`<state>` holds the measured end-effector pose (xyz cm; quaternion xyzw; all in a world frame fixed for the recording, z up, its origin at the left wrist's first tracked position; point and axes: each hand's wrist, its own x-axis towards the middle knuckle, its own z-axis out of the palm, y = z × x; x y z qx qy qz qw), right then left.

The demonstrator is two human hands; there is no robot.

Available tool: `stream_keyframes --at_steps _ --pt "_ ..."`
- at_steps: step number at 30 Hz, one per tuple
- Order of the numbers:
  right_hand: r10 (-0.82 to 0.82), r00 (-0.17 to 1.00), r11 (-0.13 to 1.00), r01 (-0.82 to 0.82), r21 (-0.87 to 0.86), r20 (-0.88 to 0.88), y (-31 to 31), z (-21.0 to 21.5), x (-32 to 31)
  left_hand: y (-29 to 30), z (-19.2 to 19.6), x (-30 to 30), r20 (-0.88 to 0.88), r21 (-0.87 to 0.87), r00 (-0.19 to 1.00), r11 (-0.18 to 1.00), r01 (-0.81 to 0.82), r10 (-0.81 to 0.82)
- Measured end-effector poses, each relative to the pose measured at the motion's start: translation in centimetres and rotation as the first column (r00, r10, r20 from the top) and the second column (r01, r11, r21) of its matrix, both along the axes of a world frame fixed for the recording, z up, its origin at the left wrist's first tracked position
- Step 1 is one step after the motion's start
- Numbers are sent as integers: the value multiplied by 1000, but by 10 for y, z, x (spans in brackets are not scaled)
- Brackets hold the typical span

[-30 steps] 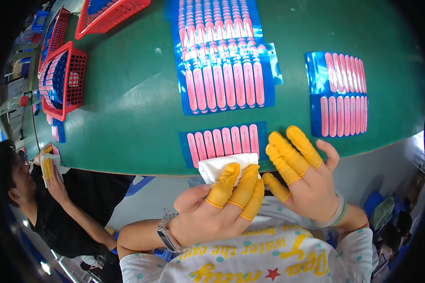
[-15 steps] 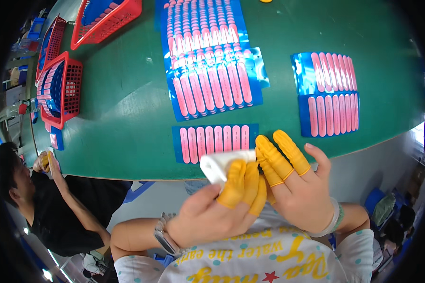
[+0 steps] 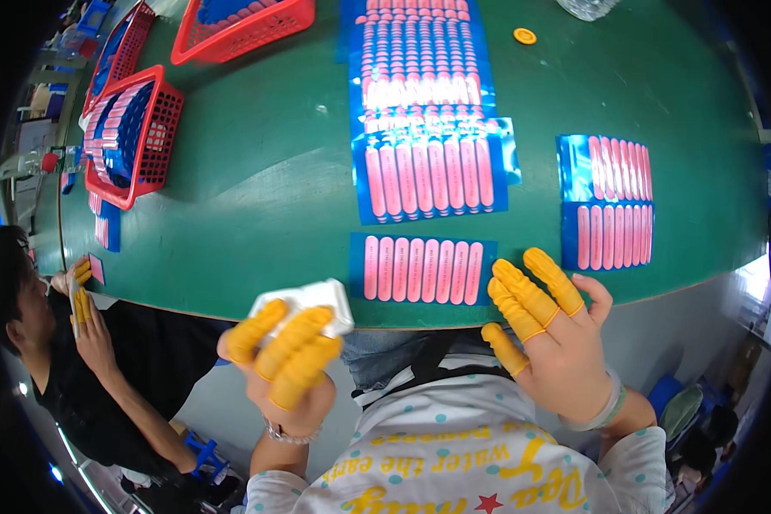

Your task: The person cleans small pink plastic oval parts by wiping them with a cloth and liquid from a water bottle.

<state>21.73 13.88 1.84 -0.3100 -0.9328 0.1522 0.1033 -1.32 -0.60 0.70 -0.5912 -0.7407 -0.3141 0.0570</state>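
Observation:
My left hand [image 3: 287, 368], its fingers capped in yellow finger cots, grips a small white blocky object [image 3: 337, 301] at the table's near edge; its kind does not show. With fingers spread, my right hand [image 3: 552, 343] rests its yellow-capped fingertips by the right edge of a blue sheet [image 3: 423, 270] bearing a row of pink, round-ended strips. Behind that sheet lies a long overlapping stack [image 3: 428, 176] of similar blue sheets under shiny clear film. Off to the right sits another pair of strip rows [image 3: 608, 236] on blue backing.
Red baskets [image 3: 167, 128] filled with strip sheets stand at the left of the green table [image 3: 257, 171]. A yellow disc [image 3: 524, 36] and a clear plastic item [image 3: 588, 7] lie at the back. On the left, a co-worker [image 3: 103, 368] in black handles a small piece.
My left hand has swung left with the white object, away from the near sheet and my right hand. My right hand stays by the sheet's right edge. The whole view has shifted somewhat.

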Motion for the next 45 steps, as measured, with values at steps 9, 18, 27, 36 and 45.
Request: stream_keyframes --at_steps 9,18,27,36,45 --pt "-5 999 1000 5 0 48 3 2 -7 25 -23 -29 -101 61 983 987 -146 152" --pt "20 998 1000 -19 -10 61 19 14 -17 26 -26 -28 -151 24 977 989 -149 151" --pt "163 985 978 -170 125 59 0 -6 2 27 -29 -27 -164 44 977 991 -128 133" --pt "155 978 988 -154 18 -139 11 12 43 28 -31 -26 -177 98 975 988 -120 136" --pt "-310 911 914 364 177 -273 41 10 91 33 -35 -23 -160 117 967 976 -181 199"
